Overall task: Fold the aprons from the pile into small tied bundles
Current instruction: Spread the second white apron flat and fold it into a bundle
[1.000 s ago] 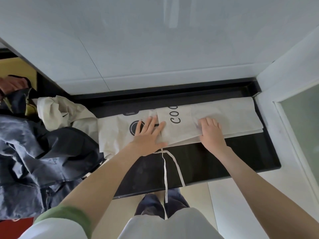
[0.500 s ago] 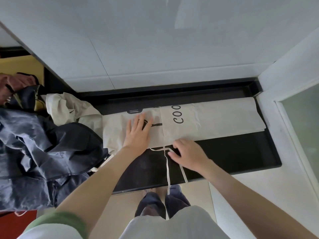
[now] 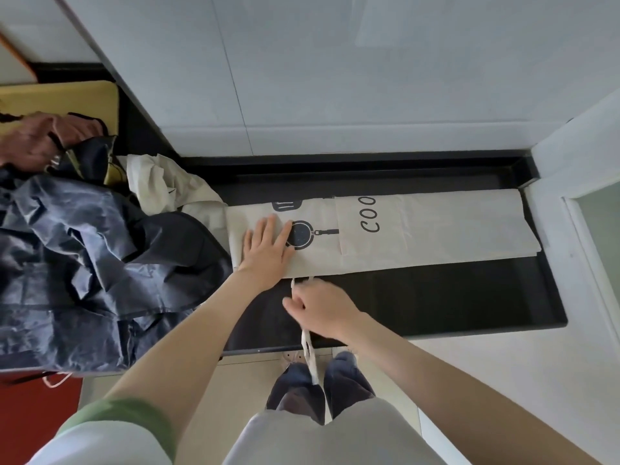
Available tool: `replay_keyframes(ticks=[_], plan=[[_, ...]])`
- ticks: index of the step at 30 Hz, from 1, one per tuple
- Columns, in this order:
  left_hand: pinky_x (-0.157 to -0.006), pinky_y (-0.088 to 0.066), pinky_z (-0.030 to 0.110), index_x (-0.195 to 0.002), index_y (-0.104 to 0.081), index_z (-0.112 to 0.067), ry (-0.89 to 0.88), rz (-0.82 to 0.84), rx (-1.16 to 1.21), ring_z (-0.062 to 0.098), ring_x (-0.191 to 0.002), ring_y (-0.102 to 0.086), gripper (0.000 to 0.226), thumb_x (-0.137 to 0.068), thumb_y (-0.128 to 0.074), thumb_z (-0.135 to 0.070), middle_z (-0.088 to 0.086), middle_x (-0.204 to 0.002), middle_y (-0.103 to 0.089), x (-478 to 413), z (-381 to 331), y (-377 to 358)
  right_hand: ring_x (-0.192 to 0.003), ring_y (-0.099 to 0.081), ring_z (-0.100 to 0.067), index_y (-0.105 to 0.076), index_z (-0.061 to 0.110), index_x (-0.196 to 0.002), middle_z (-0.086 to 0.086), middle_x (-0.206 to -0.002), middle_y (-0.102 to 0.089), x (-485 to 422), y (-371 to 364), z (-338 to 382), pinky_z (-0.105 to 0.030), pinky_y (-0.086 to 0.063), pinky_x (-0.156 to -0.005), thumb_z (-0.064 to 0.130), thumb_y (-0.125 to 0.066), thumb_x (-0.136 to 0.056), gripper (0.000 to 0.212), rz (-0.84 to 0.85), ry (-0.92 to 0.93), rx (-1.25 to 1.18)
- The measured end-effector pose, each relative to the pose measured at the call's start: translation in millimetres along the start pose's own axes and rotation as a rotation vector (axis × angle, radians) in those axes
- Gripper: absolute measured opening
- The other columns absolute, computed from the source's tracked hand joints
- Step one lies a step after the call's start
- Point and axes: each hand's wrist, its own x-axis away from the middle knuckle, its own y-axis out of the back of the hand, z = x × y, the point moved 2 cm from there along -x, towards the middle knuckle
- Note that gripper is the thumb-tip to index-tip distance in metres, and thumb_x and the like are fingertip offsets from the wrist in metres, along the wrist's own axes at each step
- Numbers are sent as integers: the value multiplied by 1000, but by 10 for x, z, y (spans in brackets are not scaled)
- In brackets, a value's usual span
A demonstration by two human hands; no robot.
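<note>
The right hand (image 3: pixel 322 310) had closed its fingers round the white ties (image 3: pixel 307 347) just below the near edge of the cloth, and the loose ends ran on out of the fist toward six o'clock, over the lip of the black counter (image 3: pixel 436 297). At eleven o'clock from it the left hand (image 3: pixel 268 250) lay flat with fingers spread, pressing down on the cream apron (image 3: pixel 436 229), its fingertips touching the printed pan. The apron lay folded into a long band across the counter, its right end at three o'clock near the corner. A second before, both hands had been flat on the cloth, the right one smoothing the part at two o'clock. Half a second before, the right hand had come off and was reaching for the ties, while the left had slid toward nine o'clock. To me that meant the flattening was finished and the ties were being gathered, likely for rolling and tying the bundle. At nine o'clock the pile (image 3: pixel 84 263) of dark aprons waited with a crumpled cream cloth (image 3: pixel 161 186) behind it, and another person's hand (image 3: pixel 37 139) was at its far edge.
</note>
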Motion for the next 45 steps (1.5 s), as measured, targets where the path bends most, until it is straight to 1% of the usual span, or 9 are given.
replay_keyframes(ticks=[4, 8, 13, 19, 24, 28, 32, 38, 45], plan=[[-116, -11, 42, -149, -20, -15, 184, -225, 100, 34, -144, -11, 63, -92, -47, -9, 15, -159, -4, 40, 80, 85, -110, -49, -24, -54, 8, -117, -9, -116, -57, -245, 139, -114, -38, -41, -98, 24, -42, -98, 28, -346, 46, 69], [-116, -13, 45, -150, -9, -9, 456, -231, 341, 36, -143, -10, 84, -86, -62, -23, 17, -157, -3, 43, 139, 95, -149, 7, -18, -1, 23, -154, -3, -162, 2, -451, 70, -451, -39, 3, -118, 36, -25, -103, 58, -131, -113, 180], [-105, -30, 41, -143, -17, -8, 736, -269, 704, 34, -135, -22, 76, -83, -63, -15, 12, -149, -23, 33, 227, 219, -144, 25, -10, 17, 34, -151, 6, -159, 22, -389, 4, -838, -42, 16, -117, 49, -9, -102, 57, -52, -171, 307], [-77, -44, 32, -131, -37, -1, 753, -92, 812, 32, -109, -53, 52, -86, -57, -17, 16, -130, -42, 7, 371, 317, -144, 25, -12, 13, 32, -152, 4, -159, 21, -286, 84, -873, -43, 16, -116, 40, -27, -101, 65, -11, -186, 253], [-60, -42, 25, -102, -45, -4, 722, 162, 765, 16, -64, -45, 27, -87, -60, -21, 5, -77, -45, 23, 287, 397, -145, 24, -15, 2, 29, -154, 2, -161, 17, -377, 143, -630, -42, 15, -117, 32, -41, -96, 72, -95, -72, 195], [-67, -43, 26, -82, -44, -7, 800, 222, 1039, 21, -67, -45, 16, -92, -53, -16, 9, -75, -44, 53, 225, 445, -147, 15, -10, -11, 23, -154, 3, -162, 3, -439, 88, -383, -39, 7, -120, 46, -47, -96, 72, -42, 148, 195], [-59, -48, 30, -117, -51, -6, 798, 145, 1395, 26, -85, -56, 28, -98, -47, -26, 13, -101, -57, 56, 266, 380, -149, -6, -15, -18, 20, -153, 1, -160, -16, -479, 49, -253, -36, -6, -120, 35, -47, -99, 63, -134, 233, 141], [-79, -52, 40, -116, -49, -11, 872, 148, 1516, 27, -101, -60, 43, -101, -33, -48, 7, -109, -62, 97, 354, 234, -144, -27, -21, -28, 11, -150, -7, -154, -34, -399, 134, -228, -35, -18, -119, 11, -38, -103, 48, -284, 234, 92], [-83, -52, 35, -88, -53, -11, 756, 45, 1290, 28, -81, -59, 14, -94, -42, -15, 14, -93, -60, 114, 451, 186, -146, 8, -3, -19, 27, -153, 11, -161, -7, -361, -7, -394, -33, 11, -119, 43, -38, -101, 58, 39, 182, 166]])
